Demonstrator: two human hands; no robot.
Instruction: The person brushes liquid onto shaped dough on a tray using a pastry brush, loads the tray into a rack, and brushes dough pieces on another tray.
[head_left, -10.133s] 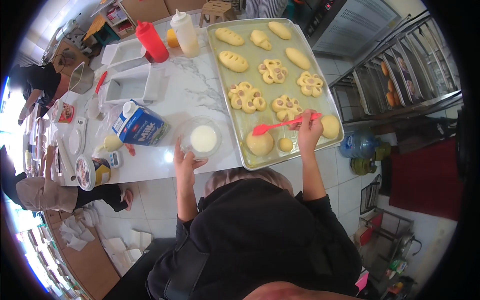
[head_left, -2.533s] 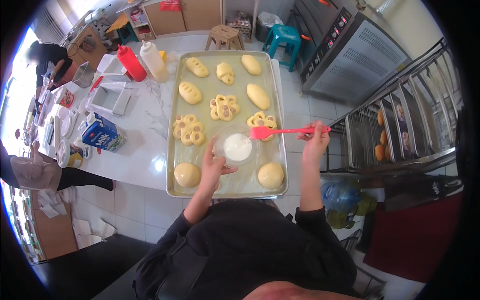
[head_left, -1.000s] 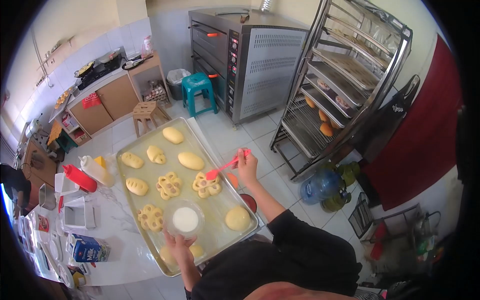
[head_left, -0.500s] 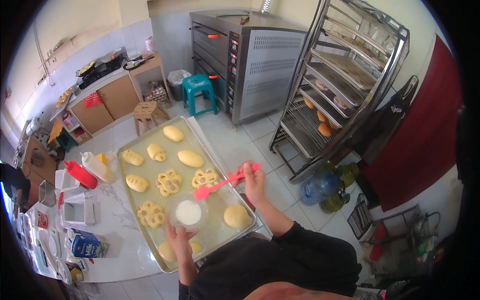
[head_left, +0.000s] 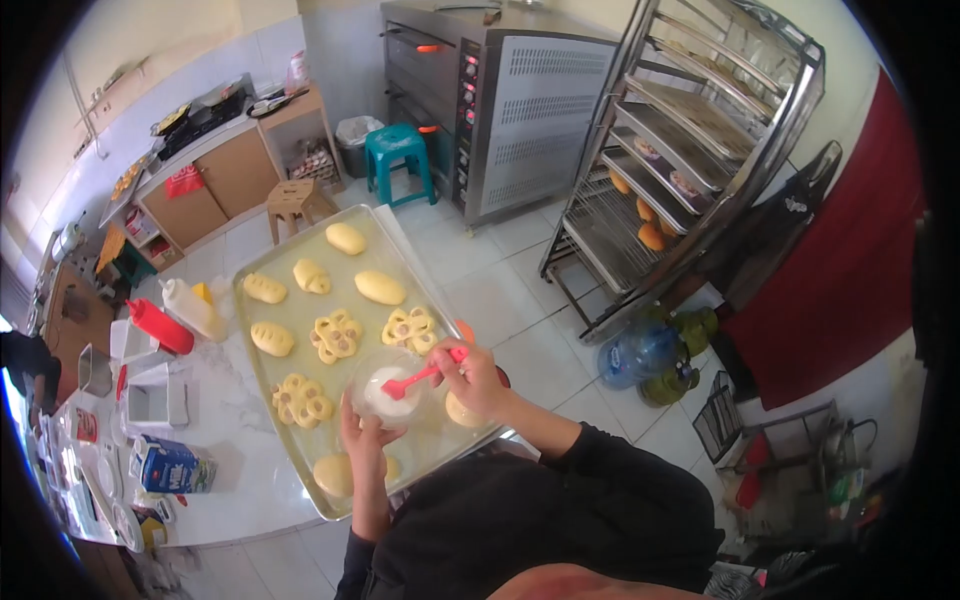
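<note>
My left hand (head_left: 366,430) grips the side of a clear round bowl (head_left: 412,424) with white liquid (head_left: 388,397) in it, held over a baking tray (head_left: 296,332). My right hand (head_left: 472,382) is closed around a red pastry brush (head_left: 412,380), its head down in the bowl at the liquid. Pale shaped dough pieces lie on the tray: smooth ovals such as this bun (head_left: 381,288), a slashed roll (head_left: 272,339), and flower-shaped buns (head_left: 302,401) with round slices in them. A round bun (head_left: 462,409) is partly hidden behind my right hand.
On the marble table to the left are a milk carton (head_left: 172,466), a red squeeze bottle (head_left: 160,326), a white squeeze bottle (head_left: 194,309) and a white rectangular tin (head_left: 158,404). Beyond the tray stand a teal stool (head_left: 398,165), a deck oven (head_left: 540,120) and a tray rack (head_left: 680,150).
My right hand has moved left and down, bringing the brush head from above the bowl's rim into the bowl. The bowl in my left hand has risen slightly in view.
</note>
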